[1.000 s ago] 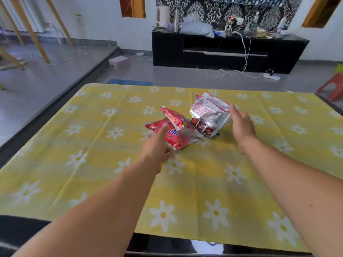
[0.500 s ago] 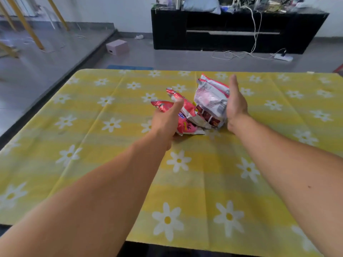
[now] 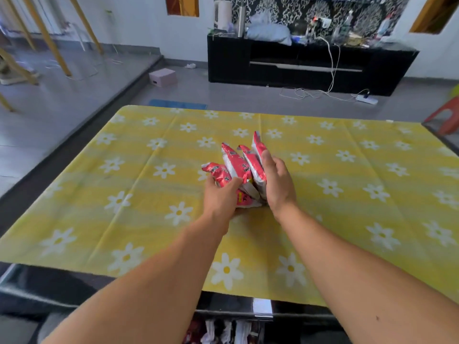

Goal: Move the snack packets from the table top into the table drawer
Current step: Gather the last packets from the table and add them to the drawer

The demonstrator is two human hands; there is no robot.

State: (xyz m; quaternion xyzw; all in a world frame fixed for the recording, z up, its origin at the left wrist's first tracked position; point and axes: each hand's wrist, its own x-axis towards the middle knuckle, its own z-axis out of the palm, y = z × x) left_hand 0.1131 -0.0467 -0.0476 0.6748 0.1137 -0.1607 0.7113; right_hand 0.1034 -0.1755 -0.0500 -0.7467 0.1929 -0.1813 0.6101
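Note:
Several red and white snack packets [image 3: 238,167] stand bunched on edge in the middle of the table, pressed between my two hands. My left hand [image 3: 219,198] grips the left side of the bunch, thumb over the leftmost packet. My right hand [image 3: 277,181] presses flat against the right side, fingers stretched along the rightmost packet. The table [image 3: 372,194] is covered with a yellow cloth printed with white daisies. Below the near edge an open space [image 3: 231,330] shows some packets; I cannot tell whether it is the drawer.
A black TV cabinet [image 3: 310,65] with clutter and trailing cables stands against the far wall. A pink box [image 3: 162,76] lies on the floor beyond the table. A red plastic stool [image 3: 444,117] sits at the table's far right corner. Wooden legs stand at far left.
The packets lay spread flat on the cloth; my two hands have closed in from both sides and squeezed them upright into one bunch.

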